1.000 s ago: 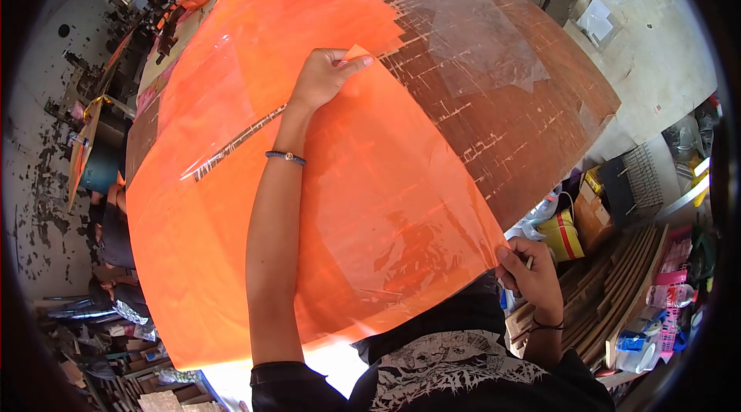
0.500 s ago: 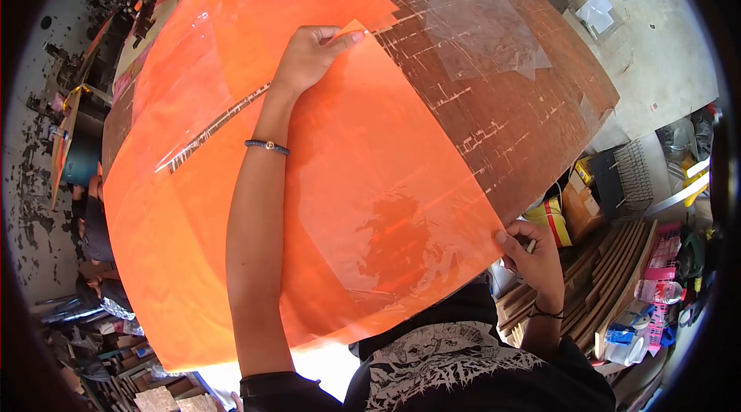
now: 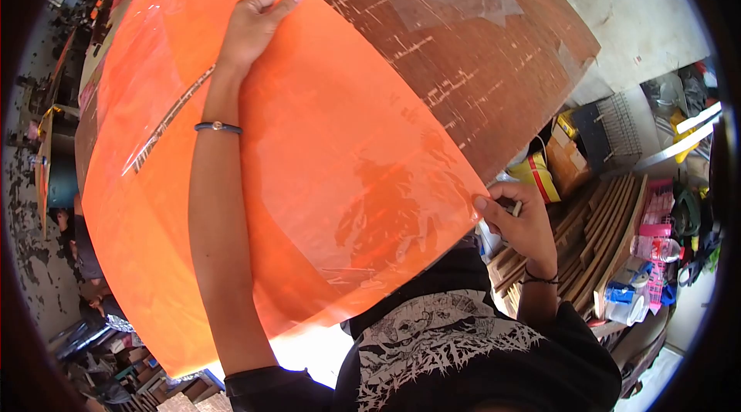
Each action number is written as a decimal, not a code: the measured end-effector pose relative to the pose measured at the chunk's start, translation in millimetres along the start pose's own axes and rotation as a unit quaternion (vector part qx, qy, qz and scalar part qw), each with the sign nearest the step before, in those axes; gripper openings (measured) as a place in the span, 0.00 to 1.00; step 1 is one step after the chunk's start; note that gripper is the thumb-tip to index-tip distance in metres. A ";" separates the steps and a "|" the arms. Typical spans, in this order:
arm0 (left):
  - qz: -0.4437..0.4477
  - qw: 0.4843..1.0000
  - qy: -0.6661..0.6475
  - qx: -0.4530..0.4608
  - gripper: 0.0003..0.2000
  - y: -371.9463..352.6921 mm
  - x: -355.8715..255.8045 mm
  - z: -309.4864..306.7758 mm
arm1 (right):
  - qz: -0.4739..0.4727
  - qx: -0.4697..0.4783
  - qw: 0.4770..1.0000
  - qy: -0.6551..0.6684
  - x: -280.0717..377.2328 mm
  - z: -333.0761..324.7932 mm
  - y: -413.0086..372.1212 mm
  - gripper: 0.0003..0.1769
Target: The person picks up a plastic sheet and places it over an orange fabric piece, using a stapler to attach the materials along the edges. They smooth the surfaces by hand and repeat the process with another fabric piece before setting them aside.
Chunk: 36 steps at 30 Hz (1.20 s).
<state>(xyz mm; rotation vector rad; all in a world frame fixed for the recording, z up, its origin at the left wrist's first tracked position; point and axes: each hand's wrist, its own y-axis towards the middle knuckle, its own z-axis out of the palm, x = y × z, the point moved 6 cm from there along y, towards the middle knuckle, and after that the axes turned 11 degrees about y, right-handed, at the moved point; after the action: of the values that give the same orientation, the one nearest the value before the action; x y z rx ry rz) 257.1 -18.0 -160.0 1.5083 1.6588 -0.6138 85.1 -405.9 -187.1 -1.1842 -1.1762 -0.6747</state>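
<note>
Over brown tabletop (image 3: pixel 532 64), orange sheet (image 3: pixel 340 118) spans btwn L hand (image 3: pixel 251 30) & R hand (image 3: pixel 523 228).

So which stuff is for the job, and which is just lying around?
Looks part of the job:
orange sheet, pinched by left hand and right hand
brown tabletop beneath it

Seems just lying around:
wooden strips
clear bottle
wire rack
</note>
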 end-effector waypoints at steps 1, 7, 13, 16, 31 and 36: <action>-0.006 1.000 -0.002 -0.001 0.18 -1.9 -7.1 0.5 | 0.003 0.004 1.000 0.007 -0.9 -0.3 0.6 0.15; -0.015 1.000 -0.014 0.019 0.18 -7.1 -15.5 1.5 | 0.002 0.033 0.999 0.002 -0.1 -0.8 -1.4 0.15; -0.029 0.999 0.002 0.024 0.17 -5.3 -9.5 0.1 | -0.043 0.060 0.997 -0.033 0.7 -4.0 -2.1 0.13; -0.036 0.999 0.005 0.023 0.17 -3.8 -6.9 0.9 | -0.020 0.060 0.998 -0.025 0.4 -3.9 -2.7 0.13; -0.040 0.999 -0.006 0.030 0.19 -2.9 -10.5 0.4 | 0.039 0.033 0.996 0.080 -17.8 -1.3 1.8 0.14; -0.030 0.999 0.008 0.044 0.16 -12.3 -29.8 -0.8 | 0.026 0.018 0.996 0.079 -18.3 -0.8 3.2 0.13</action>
<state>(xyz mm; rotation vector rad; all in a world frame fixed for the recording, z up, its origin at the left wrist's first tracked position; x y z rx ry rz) 244.3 -37.0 -137.4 1.5336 1.7154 -0.7173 82.6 -408.8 -205.4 -1.1077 -1.0171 -0.6923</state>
